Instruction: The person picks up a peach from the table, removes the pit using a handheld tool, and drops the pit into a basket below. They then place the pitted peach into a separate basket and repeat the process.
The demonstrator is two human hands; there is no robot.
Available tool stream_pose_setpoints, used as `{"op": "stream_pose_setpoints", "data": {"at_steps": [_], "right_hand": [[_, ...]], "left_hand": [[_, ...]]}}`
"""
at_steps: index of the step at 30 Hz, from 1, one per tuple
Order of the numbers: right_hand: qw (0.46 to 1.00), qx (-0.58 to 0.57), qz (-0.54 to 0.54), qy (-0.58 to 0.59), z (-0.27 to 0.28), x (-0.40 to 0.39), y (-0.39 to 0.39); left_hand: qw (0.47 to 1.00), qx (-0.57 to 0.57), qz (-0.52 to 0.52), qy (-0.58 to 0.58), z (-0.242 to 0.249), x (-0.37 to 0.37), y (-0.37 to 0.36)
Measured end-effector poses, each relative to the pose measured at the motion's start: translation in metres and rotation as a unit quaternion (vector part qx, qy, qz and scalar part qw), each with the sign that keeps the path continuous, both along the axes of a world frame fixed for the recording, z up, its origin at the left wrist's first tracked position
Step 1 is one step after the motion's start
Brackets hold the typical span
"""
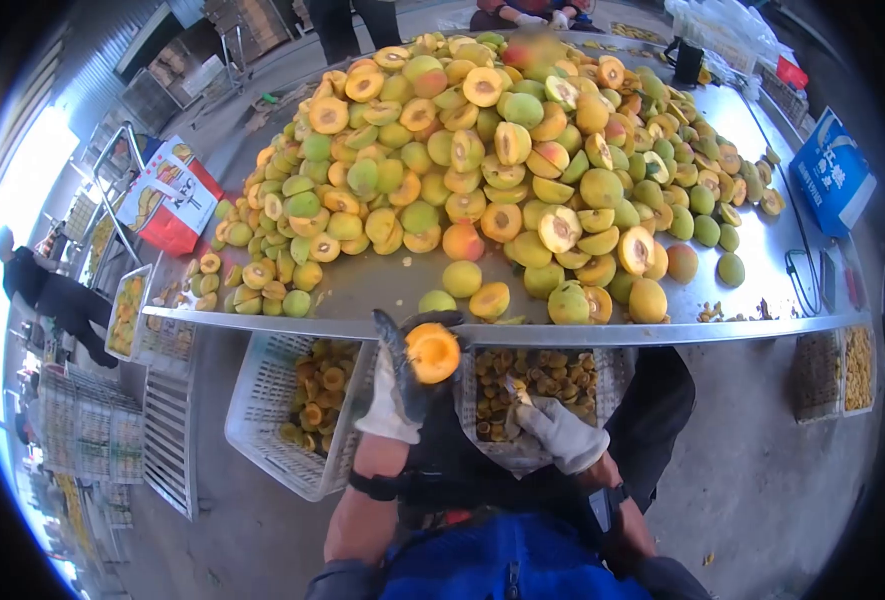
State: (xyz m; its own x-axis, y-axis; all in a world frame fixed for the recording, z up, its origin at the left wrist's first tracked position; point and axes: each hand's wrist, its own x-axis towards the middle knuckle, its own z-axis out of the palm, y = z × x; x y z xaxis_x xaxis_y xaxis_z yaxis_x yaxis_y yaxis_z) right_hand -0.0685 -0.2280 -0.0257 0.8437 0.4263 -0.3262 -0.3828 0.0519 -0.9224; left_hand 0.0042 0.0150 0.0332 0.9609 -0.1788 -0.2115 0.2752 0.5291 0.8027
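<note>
My left hand (392,385), in a white and dark grey glove, holds a halved peach (432,353) at the table's front edge. Its orange cut face with a round hollow points up at me. My right hand (565,435), in a whitish glove, is closed around a small knife-like tool (518,390); a yellowish bit shows by its tip, too small to make out. This hand is over a white crate (610,385) holding dark peach pits or scraps (552,375). A large heap of whole and halved peaches (462,170) covers much of the metal table (362,285).
Left of my legs stands another white crate (262,420) with peach halves. A blue box (830,175) and a cable (802,280) are on the table's right. A red-and-white bag (170,195) is at left. People stand beyond the table (357,20) and far left (52,290).
</note>
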Motion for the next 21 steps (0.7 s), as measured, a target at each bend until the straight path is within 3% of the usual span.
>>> {"op": "stream_pose_setpoints", "data": {"at_steps": [1,2,4,5,6,9,12,14,16,18,21], "right_hand": [[0.993,-0.108,-0.030,0.020,0.009,0.002,0.000],[0.993,-0.078,-0.053,0.065,0.005,0.005,-0.002],[0.982,-0.016,-0.097,0.159,-0.010,0.000,-0.007],[0.983,-0.028,-0.111,0.145,-0.007,0.000,-0.006],[0.983,-0.034,-0.112,0.140,-0.007,0.001,-0.004],[0.985,-0.038,-0.103,0.133,-0.015,0.004,0.001],[0.983,-0.013,-0.143,0.117,-0.017,0.004,0.014],[0.983,-0.031,-0.138,0.115,-0.040,0.002,0.015],[0.984,-0.054,-0.137,0.098,-0.053,-0.002,0.015],[0.984,-0.112,-0.120,0.065,-0.052,-0.004,0.008],[0.980,-0.136,-0.122,0.078,-0.054,-0.004,0.009]], "left_hand": [[0.998,0.039,0.043,-0.002,0.001,-0.003,0.019],[0.993,0.077,0.085,-0.004,0.001,-0.011,0.037],[0.902,0.327,0.281,-0.016,0.000,-0.016,0.067],[0.827,0.497,0.243,-0.096,0.012,-0.014,0.090],[0.718,0.646,0.196,-0.171,0.027,-0.011,0.106],[0.428,0.875,0.145,-0.172,0.066,0.004,0.111],[0.582,0.785,0.120,-0.175,0.072,0.061,0.102],[0.580,0.766,0.119,-0.248,0.057,0.109,0.089],[0.575,0.787,0.059,-0.216,0.048,0.150,0.074],[0.533,0.831,0.012,-0.162,0.053,0.173,0.055],[0.524,0.823,0.006,-0.221,0.031,0.186,0.055]]}}
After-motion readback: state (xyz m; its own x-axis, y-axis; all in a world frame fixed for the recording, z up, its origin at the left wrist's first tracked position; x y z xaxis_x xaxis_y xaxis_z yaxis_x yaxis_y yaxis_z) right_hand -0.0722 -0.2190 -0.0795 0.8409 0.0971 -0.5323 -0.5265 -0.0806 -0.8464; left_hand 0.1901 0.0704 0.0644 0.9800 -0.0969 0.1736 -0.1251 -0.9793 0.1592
